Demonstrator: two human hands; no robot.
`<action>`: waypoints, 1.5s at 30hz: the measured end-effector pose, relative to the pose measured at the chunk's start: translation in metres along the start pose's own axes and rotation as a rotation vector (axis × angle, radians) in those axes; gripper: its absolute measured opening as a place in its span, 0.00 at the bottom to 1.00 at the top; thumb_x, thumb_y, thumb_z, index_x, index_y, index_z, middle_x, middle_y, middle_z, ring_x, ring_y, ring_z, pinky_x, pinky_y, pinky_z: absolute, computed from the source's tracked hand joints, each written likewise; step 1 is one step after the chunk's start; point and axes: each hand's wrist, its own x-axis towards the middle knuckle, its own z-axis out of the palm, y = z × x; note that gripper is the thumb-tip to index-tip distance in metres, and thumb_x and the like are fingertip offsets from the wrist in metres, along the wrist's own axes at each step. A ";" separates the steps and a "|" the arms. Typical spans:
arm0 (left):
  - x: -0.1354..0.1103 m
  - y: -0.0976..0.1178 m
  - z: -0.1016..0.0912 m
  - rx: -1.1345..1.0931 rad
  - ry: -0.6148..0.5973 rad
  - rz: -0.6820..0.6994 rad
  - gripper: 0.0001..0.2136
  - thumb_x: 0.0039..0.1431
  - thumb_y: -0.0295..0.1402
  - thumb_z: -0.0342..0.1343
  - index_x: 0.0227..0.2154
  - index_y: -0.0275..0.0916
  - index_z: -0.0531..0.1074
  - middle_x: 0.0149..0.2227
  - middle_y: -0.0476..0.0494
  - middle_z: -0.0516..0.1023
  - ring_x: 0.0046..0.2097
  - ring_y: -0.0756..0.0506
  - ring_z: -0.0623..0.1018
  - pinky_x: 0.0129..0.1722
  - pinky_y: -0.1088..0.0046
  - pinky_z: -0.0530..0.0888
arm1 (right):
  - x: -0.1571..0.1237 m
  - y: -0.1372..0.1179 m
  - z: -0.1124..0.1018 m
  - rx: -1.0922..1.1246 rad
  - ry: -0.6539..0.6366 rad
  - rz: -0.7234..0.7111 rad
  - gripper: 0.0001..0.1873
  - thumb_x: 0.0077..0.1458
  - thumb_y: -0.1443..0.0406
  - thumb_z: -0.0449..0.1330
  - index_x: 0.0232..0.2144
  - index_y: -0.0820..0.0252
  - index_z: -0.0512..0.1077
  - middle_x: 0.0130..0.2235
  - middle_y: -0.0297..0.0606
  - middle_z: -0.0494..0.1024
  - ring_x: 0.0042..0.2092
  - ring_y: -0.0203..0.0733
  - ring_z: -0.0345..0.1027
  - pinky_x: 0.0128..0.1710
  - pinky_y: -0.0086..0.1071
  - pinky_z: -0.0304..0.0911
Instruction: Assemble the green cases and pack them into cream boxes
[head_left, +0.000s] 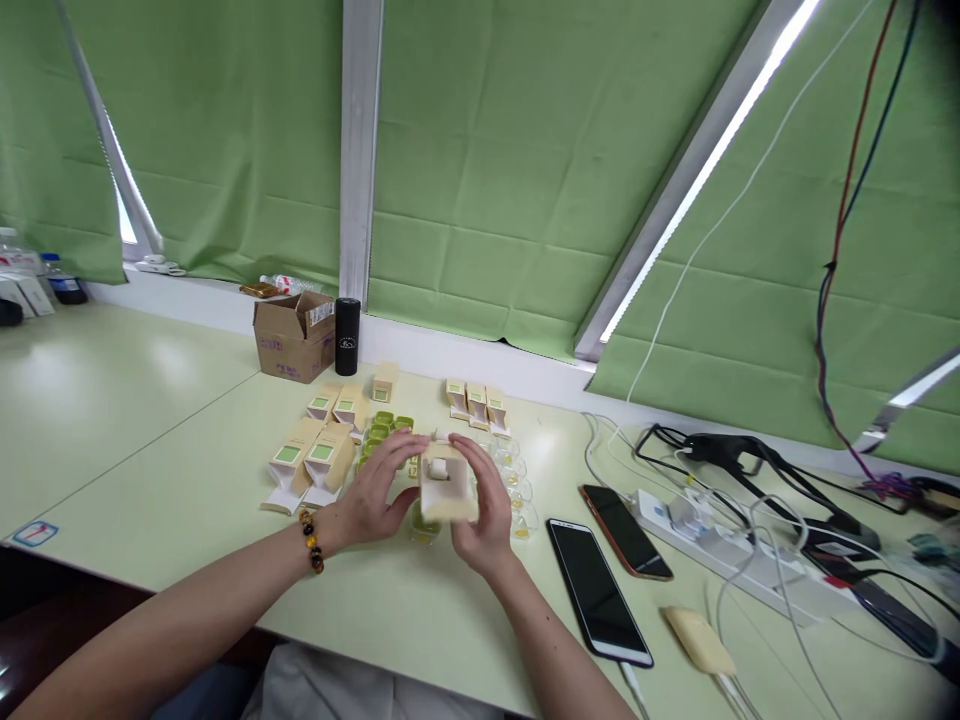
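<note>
Both my hands hold one small cream carton box (448,487) just above the pale green table (150,440). My left hand (373,492) grips its left side, fingers curled over the open top. My right hand (486,500) clasps its right side. A white insert shows inside the box's open top. Under and behind the box lie several small green pots (384,427) and clear plastic trays (517,490). Several more cream boxes with green labels (313,458) lie to the left, their flaps open.
Three upright cream boxes (476,404) stand behind. A brown cardboard carton (295,337) and a black cylinder (346,336) sit near the window ledge. Two phones (598,590) (625,531), a cream pad (699,640), a power strip (720,545) and tangled cables lie at the right.
</note>
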 end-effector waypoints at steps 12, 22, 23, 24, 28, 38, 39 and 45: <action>0.007 0.009 0.008 -0.223 0.154 -0.433 0.19 0.72 0.39 0.55 0.63 0.47 0.64 0.62 0.35 0.65 0.47 0.44 0.76 0.51 0.61 0.77 | -0.007 -0.006 0.017 0.245 -0.042 0.363 0.26 0.71 0.54 0.55 0.66 0.47 0.56 0.68 0.49 0.61 0.48 0.44 0.74 0.43 0.40 0.76; 0.008 0.006 0.002 -0.267 0.075 -0.505 0.18 0.74 0.42 0.51 0.61 0.48 0.72 0.63 0.35 0.64 0.57 0.39 0.74 0.52 0.60 0.79 | -0.006 0.003 0.012 0.347 -0.058 0.411 0.20 0.71 0.53 0.54 0.60 0.47 0.71 0.66 0.47 0.61 0.44 0.42 0.74 0.45 0.40 0.76; 0.008 0.007 0.001 -0.278 0.056 -0.498 0.18 0.73 0.42 0.52 0.62 0.48 0.72 0.65 0.35 0.63 0.57 0.38 0.74 0.54 0.58 0.78 | -0.006 0.004 0.011 0.367 -0.053 0.425 0.20 0.71 0.53 0.54 0.60 0.47 0.72 0.66 0.47 0.61 0.44 0.42 0.75 0.45 0.40 0.76; 0.008 0.008 0.000 -0.280 0.040 -0.485 0.19 0.72 0.41 0.54 0.62 0.49 0.72 0.66 0.35 0.62 0.58 0.37 0.73 0.55 0.57 0.77 | -0.005 0.005 0.010 0.386 -0.050 0.440 0.20 0.70 0.53 0.55 0.60 0.47 0.72 0.66 0.47 0.60 0.44 0.42 0.75 0.44 0.40 0.76; 0.009 0.011 -0.001 -0.259 0.012 -0.452 0.21 0.68 0.39 0.61 0.62 0.50 0.72 0.68 0.35 0.61 0.62 0.35 0.71 0.57 0.55 0.76 | -0.005 0.007 0.008 0.419 -0.047 0.457 0.21 0.68 0.54 0.59 0.61 0.45 0.73 0.66 0.46 0.60 0.39 0.39 0.73 0.40 0.39 0.75; 0.006 0.007 0.004 -0.239 0.064 -0.507 0.19 0.69 0.39 0.60 0.61 0.51 0.74 0.64 0.37 0.62 0.46 0.45 0.77 0.52 0.57 0.81 | -0.005 0.013 0.009 0.459 -0.061 0.425 0.24 0.64 0.53 0.63 0.61 0.45 0.73 0.66 0.47 0.61 0.41 0.41 0.75 0.40 0.40 0.77; 0.006 0.007 0.004 -0.240 0.062 -0.505 0.19 0.69 0.39 0.59 0.61 0.52 0.74 0.64 0.37 0.62 0.46 0.45 0.77 0.52 0.57 0.81 | -0.005 0.014 0.009 0.461 -0.065 0.434 0.24 0.64 0.53 0.64 0.61 0.45 0.73 0.67 0.47 0.60 0.41 0.41 0.75 0.40 0.40 0.77; 0.007 0.010 0.005 -0.223 0.046 -0.506 0.18 0.70 0.39 0.58 0.61 0.53 0.74 0.64 0.38 0.61 0.48 0.44 0.77 0.54 0.56 0.80 | -0.004 0.014 0.008 0.485 -0.057 0.464 0.23 0.62 0.53 0.66 0.58 0.46 0.74 0.66 0.47 0.59 0.38 0.37 0.74 0.37 0.38 0.76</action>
